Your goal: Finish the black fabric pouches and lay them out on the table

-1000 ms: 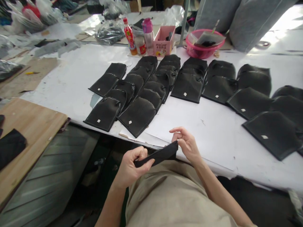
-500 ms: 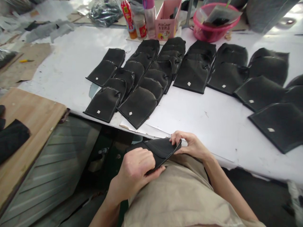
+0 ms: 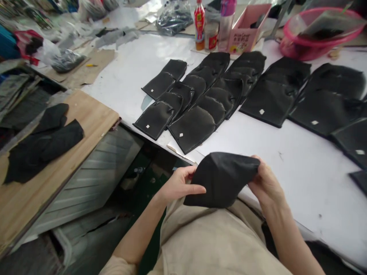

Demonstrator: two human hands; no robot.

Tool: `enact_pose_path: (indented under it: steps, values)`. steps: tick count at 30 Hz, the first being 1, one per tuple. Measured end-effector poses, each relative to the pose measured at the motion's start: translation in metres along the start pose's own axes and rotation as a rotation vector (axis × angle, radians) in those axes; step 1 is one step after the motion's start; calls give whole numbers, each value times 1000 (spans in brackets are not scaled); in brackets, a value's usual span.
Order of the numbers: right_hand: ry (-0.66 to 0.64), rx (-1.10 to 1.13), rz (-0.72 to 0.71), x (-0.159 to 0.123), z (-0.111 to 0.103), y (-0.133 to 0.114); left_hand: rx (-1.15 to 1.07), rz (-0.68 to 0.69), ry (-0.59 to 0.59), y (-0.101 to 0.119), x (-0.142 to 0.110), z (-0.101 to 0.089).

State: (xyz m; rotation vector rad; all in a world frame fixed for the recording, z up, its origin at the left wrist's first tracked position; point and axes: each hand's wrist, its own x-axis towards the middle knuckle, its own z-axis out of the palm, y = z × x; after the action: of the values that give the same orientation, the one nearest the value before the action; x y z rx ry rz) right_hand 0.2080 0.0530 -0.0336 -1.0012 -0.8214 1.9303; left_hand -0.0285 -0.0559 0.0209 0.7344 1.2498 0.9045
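Between my hands, in front of my body, is a black fabric piece (image 3: 222, 179), shaped like the sewn black pieces on the table. My left hand (image 3: 183, 183) grips its left edge, thumb lying on top and fingers underneath. At the upper right corner, my right hand (image 3: 265, 179) pinches the same piece, its fingertips partly hidden behind the fabric. Just beyond, overlapping rows of black pieces (image 3: 192, 128) cover part of the white table, several with a small white tag (image 3: 181, 135) near one edge.
A wooden board (image 3: 94, 110) on the left carries black cloth pieces (image 3: 43, 145). Along the back of the white table (image 3: 255, 149) stand a red-labelled bottle (image 3: 199, 25), a glass jar (image 3: 211, 36), a purple-capped bottle (image 3: 227, 25), a pink box (image 3: 243, 38) and a pink basin (image 3: 304, 47).
The black piece has been turned and opened out, now showing a broad plain face. My hands have shifted grip to its left edge and right corner. The view has swung left.
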Motion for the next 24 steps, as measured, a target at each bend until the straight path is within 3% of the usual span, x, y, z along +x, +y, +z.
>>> enact_pose_path:
  steps: [3, 9, 12, 17, 20, 24]
  values:
    - [145, 70, -16, 12, -6, 4, 43, -44, -26, -17, 0, -7]
    - [248, 206, 69, 32, -12, 26, 0, -86, 26, -50, -5, -19]
    - [262, 224, 136, 35, -17, 34, 14, -82, 30, -50, -10, -22]
    - [280, 177, 221, 48, -30, 42, 51, 45, -29, -36, -13, -30]
    - [278, 159, 176, 57, -21, 44, 53, 97, -37, -35, -14, -40]
    - [190, 196, 180, 47, 8, 43, 18, 111, 57, -45, -23, -54]
